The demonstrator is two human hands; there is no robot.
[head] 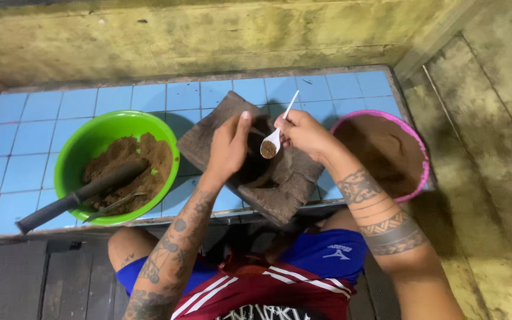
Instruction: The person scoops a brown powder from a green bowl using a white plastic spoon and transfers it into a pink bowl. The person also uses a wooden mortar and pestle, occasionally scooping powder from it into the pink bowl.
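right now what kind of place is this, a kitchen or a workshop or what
Likely a plain home work spot, perhaps a rough kitchen: a blue-tiled counter against a stained yellow wall, a green bowl of brown powder, and a white spoon of it held over a dark wooden mould.

Rough wood, glossy plastic and powder on a tiled ledge

At frame centre the wooden block (280, 178) looks rough, dark and matt; the spoon (275, 137) above it is smooth white plastic carrying a grainy brown powder. At left the green bowl (75, 155) is shiny plastic, filled with crumbly matt brown powder (143, 157), and a dull dark tool handle (60, 204) lies in it. The pink-rimmed basin (417, 148) at right looks plastic too. The blue tiles (25, 136) are smooth, faintly glossy; the wall (208, 35) is rough, stained plaster.
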